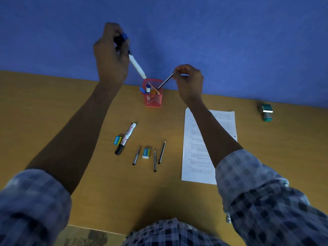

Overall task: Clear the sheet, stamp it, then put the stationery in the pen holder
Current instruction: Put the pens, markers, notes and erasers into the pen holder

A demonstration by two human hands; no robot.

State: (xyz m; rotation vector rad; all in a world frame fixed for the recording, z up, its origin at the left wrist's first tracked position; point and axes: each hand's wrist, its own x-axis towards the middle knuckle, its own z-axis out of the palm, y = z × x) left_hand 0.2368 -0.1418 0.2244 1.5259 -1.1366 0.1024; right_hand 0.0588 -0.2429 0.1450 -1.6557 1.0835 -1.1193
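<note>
The tan wood-look desk (99, 183) had a smooth, matt finish, and the blue wall (230, 41) behind it looked faintly grainy and dull. The small red pen holder (153, 100) was of open wire mesh, while the white printed sheet (197, 167) was thin, flat paper. The long white-barrelled marker (137, 65) looked like smooth, slightly glossy plastic, and the checked shirt sleeves (257, 192) were soft woven cloth.

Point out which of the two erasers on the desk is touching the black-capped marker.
The yellow-and-teal eraser on the left: it lies right against the black-capped marker. The other eraser lies apart, between two pencils, touching neither.
</note>
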